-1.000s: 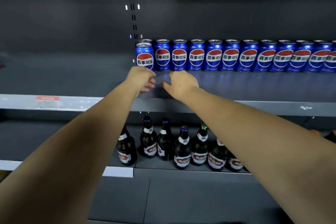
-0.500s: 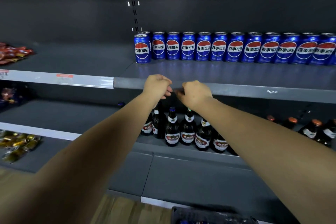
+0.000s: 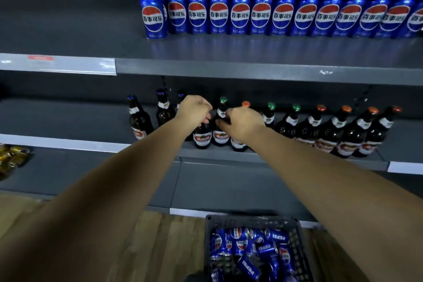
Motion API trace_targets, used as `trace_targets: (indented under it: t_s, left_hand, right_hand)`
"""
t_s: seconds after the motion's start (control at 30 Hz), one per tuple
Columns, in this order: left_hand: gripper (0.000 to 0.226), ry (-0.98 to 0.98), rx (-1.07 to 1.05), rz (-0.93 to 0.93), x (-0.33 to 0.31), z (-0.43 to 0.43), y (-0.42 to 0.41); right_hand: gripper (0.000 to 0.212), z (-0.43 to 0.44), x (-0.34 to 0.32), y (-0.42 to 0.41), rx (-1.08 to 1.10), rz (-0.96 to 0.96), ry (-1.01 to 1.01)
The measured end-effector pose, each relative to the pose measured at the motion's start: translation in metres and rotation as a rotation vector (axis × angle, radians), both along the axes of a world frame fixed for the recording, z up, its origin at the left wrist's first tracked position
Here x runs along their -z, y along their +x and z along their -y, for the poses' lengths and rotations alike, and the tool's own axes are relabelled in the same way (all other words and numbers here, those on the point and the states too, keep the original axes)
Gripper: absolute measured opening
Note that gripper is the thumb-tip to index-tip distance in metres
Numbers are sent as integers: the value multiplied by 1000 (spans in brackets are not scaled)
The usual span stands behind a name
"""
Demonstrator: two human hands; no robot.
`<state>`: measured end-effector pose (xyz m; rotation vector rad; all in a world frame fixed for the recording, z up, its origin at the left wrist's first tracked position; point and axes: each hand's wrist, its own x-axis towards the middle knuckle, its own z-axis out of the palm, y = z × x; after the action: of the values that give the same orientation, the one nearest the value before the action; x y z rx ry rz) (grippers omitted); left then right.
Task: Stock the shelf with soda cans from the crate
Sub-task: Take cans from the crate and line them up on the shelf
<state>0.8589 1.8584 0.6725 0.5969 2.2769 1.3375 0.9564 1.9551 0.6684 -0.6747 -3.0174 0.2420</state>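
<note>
Dropping: left hand [image 3: 193, 110] and right hand [image 3: 242, 121] have left the can row [image 3: 262, 14] and now hang nearer the crate [image 3: 251, 221].
Fingers: loosely curled, holding nothing.
Meaning: placement done — next pickup due.

Upright blue cans [image 3: 261, 15] line the shelf [image 3: 251, 51]; loose cans [image 3: 251, 249] fill the crate [image 3: 250, 221].

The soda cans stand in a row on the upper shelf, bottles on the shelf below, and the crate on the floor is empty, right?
No: the head view shows the crate holding loose soda cans. The row of cans and the bottles are as you said.
</note>
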Motion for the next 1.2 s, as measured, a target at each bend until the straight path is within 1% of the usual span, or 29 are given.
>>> trace_targets:
  t_s: [0.17,0.23,0.33,0.43,0.57,0.67,0.77,0.8,0.9,0.93,0.97,1.07,1.13,1.2]
  left_hand:
    - [17,-45,83,83,38,-2,-1]
    - [17,-86,112,129,58,-2,0]
    - [18,-141,123,183,91,-4,-2]
    - [22,-225,170,169,125,-9,-4]
    - [31,-345,294,129,163,-15,3]
    - [31,-374,358,154,186,-19,12]
    - [31,-390,383,175,211,-21,21]
    - [30,-401,389,188,219,-21,25]
    - [14,-453,424,204,242,-22,34]
    - [18,-485,439,209,250,-21,38]
    - [21,-514,449,219,258,-21,42]
    - [17,-566,408,305,287,-16,52]
    - [23,-601,372,361,304,-11,56]
    - [22,-633,354,442,318,-5,60]
  right_hand:
    - [41,-6,34,8,105,130,-22]
    - [38,-6,45,10,168,141,-77]
    - [40,-9,59,11,243,146,-138]
    - [38,-12,77,12,250,171,-149]
    - [47,-16,104,20,292,242,-167]
    - [47,-15,131,29,299,317,-181]
    - [48,-14,163,37,307,357,-237]
    - [48,-14,174,40,300,365,-247]
    - [47,-11,205,46,289,386,-291]
    - [46,-9,216,48,288,396,-313]
    - [44,-6,228,51,292,412,-338]
    - [39,6,261,63,313,450,-436]
    - [39,15,281,76,315,480,-498]
    - [40,21,303,89,285,535,-534]
